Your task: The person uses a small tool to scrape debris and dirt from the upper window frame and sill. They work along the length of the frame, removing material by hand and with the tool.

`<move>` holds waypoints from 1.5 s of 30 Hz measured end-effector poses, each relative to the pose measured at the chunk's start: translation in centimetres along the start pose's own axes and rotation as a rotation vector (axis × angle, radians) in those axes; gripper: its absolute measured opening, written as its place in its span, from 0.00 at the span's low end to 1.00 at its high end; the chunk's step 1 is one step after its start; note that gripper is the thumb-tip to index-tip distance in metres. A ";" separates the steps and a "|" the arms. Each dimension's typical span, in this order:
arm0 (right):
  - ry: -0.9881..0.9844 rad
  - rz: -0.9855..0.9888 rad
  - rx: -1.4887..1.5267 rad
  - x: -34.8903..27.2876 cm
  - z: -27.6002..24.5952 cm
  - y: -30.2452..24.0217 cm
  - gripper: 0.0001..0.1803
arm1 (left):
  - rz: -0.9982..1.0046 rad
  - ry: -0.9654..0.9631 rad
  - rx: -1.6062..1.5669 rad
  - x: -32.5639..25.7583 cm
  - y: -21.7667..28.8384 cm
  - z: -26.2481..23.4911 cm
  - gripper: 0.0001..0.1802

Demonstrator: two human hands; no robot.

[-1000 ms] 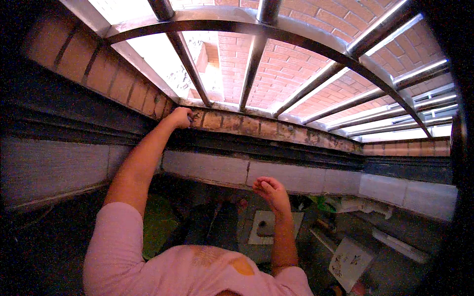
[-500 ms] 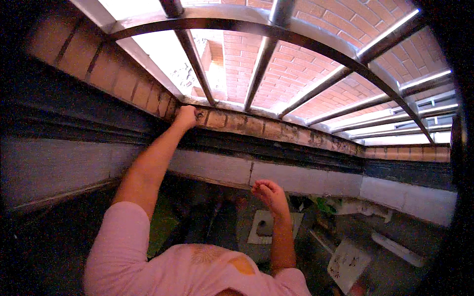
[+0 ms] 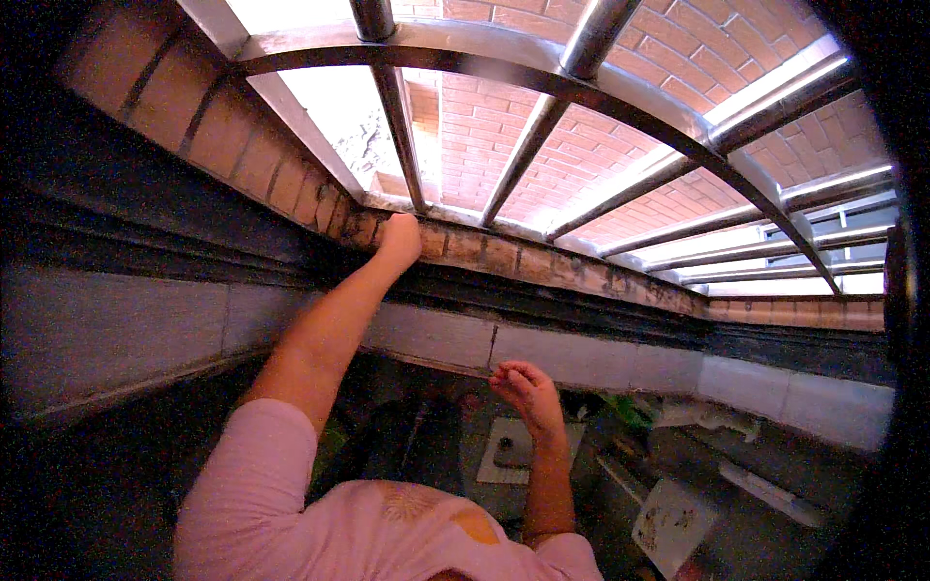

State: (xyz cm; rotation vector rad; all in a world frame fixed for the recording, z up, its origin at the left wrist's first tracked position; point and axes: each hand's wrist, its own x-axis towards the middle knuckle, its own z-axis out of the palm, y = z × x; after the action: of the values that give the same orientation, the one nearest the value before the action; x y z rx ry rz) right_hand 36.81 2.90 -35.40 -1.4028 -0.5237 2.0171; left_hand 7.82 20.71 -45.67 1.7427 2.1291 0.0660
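My left hand (image 3: 399, 240) reaches up with the arm stretched out and presses on the brick ledge (image 3: 484, 254), right at the foot of a metal window bar (image 3: 399, 126). Its fingers are hidden, so its grip is unclear. My right hand (image 3: 523, 387) hangs lower in mid-air in front of the grey tiled wall band (image 3: 572, 356). The fingers are loosely curled and apart, and it holds nothing. Both arms come out of short pink sleeves (image 3: 242, 484).
A curved metal grille (image 3: 542, 58) spans the opening above, with a red brick wall (image 3: 484, 126) outside. Dark wall fills the left. Below lie a white square tile (image 3: 504, 450), a white printed sheet (image 3: 668, 523), green leaves (image 3: 630, 412) and white clutter (image 3: 707, 416).
The view has shifted a little toward the grille. My left hand stays on the brick ledge and my right hand hangs in about the same place.
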 end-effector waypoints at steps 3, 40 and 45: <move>0.025 -0.005 0.006 -0.5 -0.1 0.0 0.10 | -0.016 0.038 -0.027 -1.4 2.8 -2.9 0.06; -0.105 -0.119 -0.018 13.2 2.7 -7.5 0.12 | 0.502 0.046 -0.797 -6.9 10.8 -2.0 0.16; -0.035 -0.288 -0.187 15.1 1.9 -5.7 0.11 | 0.529 0.028 -0.942 -7.0 9.8 -1.7 0.26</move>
State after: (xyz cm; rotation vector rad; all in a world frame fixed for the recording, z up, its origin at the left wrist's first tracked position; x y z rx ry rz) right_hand 32.86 17.40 -41.55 -1.3139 -0.8963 1.7999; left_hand 17.50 16.58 -39.56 1.5896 1.2149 1.0430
